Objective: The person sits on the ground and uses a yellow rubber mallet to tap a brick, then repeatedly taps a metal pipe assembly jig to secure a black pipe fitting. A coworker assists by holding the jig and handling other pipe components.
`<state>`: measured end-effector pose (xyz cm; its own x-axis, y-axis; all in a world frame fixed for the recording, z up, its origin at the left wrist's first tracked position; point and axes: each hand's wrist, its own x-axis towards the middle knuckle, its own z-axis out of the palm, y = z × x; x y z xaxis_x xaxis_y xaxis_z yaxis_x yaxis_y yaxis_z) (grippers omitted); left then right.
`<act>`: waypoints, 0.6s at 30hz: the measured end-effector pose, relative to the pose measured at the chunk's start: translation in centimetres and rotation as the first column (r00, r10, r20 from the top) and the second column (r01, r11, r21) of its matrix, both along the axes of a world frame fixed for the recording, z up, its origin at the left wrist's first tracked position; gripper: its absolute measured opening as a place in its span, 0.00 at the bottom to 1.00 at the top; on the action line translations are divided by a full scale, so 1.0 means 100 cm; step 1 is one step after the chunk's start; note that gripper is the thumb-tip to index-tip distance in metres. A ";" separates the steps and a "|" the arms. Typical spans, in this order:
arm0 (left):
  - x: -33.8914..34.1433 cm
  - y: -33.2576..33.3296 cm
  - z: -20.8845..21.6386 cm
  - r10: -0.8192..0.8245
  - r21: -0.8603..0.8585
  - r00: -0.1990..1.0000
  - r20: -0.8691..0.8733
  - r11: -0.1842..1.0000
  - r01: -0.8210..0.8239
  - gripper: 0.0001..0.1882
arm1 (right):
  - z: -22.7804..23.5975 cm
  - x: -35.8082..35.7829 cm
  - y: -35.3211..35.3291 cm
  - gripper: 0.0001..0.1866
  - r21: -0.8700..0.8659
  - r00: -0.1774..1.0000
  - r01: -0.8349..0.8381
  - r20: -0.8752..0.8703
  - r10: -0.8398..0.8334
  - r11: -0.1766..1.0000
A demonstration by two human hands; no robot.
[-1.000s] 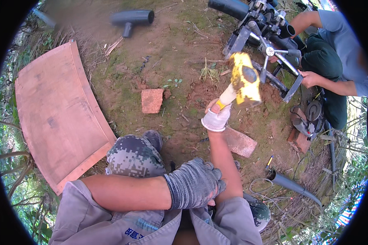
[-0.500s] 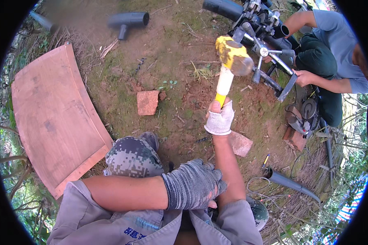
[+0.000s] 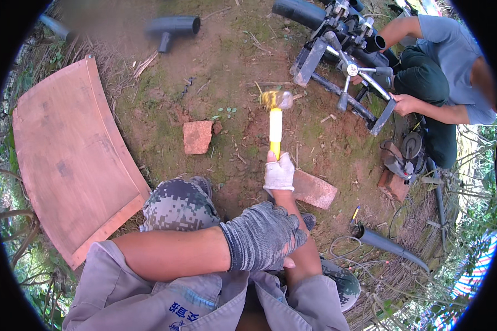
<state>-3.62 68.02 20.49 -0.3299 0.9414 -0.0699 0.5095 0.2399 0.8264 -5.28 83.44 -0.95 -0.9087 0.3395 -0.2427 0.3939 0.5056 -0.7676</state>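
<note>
My right hand [image 3: 279, 172], in a white fingerless glove, is closed round the yellow lower part of a hammer's handle. The hammer [image 3: 275, 126] points away from me; its handle has a white band, and its worn yellow head is patchy with dark and bare grey. The head is over the soil, apart from the clamping machine. My left hand [image 3: 268, 236], in a grey knit glove, lies across my right forearm [image 3: 302, 248] with its fingers curled round it. A red brick [image 3: 315, 189] lies on the ground just beside my right hand.
A co-worker [image 3: 447, 71] crouches at the right, one hand on a metal clamping machine [image 3: 352, 70] holding black pipes. A pipe tee [image 3: 174, 26], a broken brick [image 3: 197, 137], a wooden board [image 3: 74, 165], a power tool [image 3: 411, 149] and a pipe piece [image 3: 392, 247] lie around.
My right hand has brought the hammer left and closer to me, its head away from the clamping machine. My left hand still lies on the right forearm.
</note>
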 end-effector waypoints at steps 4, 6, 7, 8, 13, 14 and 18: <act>0.004 -0.001 0.007 -0.043 0.012 0.998 0.041 0.999 0.043 0.29 | 0.002 -0.029 0.008 0.15 -0.305 0.938 0.005 -0.328 -0.110 0.952; 0.002 0.004 0.007 -0.106 -0.049 0.994 0.026 0.993 0.107 0.30 | -0.027 -0.025 0.006 0.14 -0.363 0.875 -0.014 -0.456 -0.165 0.932; 0.002 0.008 0.009 -0.122 -0.048 0.992 0.021 0.991 0.122 0.31 | -0.063 -0.007 0.013 0.13 -0.258 0.908 0.068 -0.384 -0.167 0.964; 0.002 0.002 0.002 -0.090 -0.071 0.996 0.024 0.993 0.091 0.31 | -0.050 0.005 -0.013 0.18 -0.088 0.967 0.097 -0.225 -0.115 0.991; -0.013 0.006 -0.002 -0.075 -0.147 0.997 -0.021 0.987 0.071 0.28 | -0.059 0.004 0.004 0.25 0.023 0.912 -0.043 0.410 0.029 0.999; -0.014 0.003 0.000 -0.059 -0.126 0.998 -0.029 0.991 0.055 0.28 | -0.041 0.003 0.006 0.25 -0.002 0.917 -0.040 0.397 0.038 0.999; -0.008 0.010 0.003 -0.072 -0.075 0.997 0.026 0.994 0.074 0.31 | 0.006 -0.013 0.022 0.23 0.065 0.993 -0.025 -0.118 0.032 0.998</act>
<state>-4.42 68.99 20.83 -0.2581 0.9545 -0.1491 0.5090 0.2655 0.8188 -6.54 85.61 -0.38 -0.9393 0.3244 -0.1114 0.2866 0.5640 -0.7744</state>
